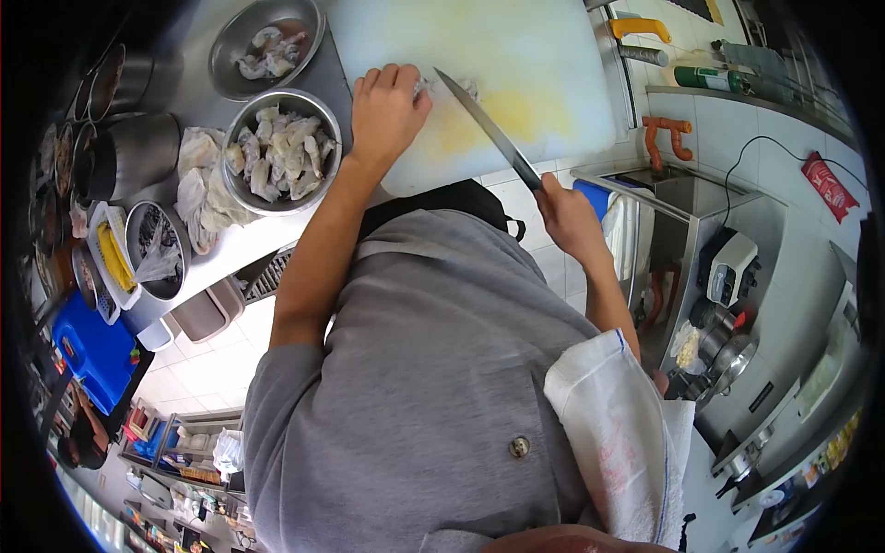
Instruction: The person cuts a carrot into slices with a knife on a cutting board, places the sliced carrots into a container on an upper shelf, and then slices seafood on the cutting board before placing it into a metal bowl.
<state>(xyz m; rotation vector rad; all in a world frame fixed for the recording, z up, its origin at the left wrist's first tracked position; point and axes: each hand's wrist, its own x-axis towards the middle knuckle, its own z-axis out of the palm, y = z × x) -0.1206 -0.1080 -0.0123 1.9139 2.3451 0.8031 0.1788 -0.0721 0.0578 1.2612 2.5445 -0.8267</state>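
My right hand (564, 217) grips the handle of a long kitchen knife (490, 131), whose blade points up and left over the white cutting board (544, 55). On the board's left side, my left hand (387, 106) has its fingers curled together around a small greyish shrimp (422, 87), mostly hidden by the hand. Another pale bit of shrimp (471, 89) lies just beyond the blade. Close to my left wrist stands a steel bowl (334, 129) heaped with raw shrimp (277, 157). Behind it, a second metal bowl (219, 69) contains a few shrimp in reddish liquid.
A crumpled plastic bag (205, 184) lies left of the bowls, near a metal bowl (182, 276) with dark contents and a white tray (134, 300) holding something yellow. Steel pots (143, 157) stand farther left. A sink (668, 194) is at right. Another person (88, 438) appears lower left.
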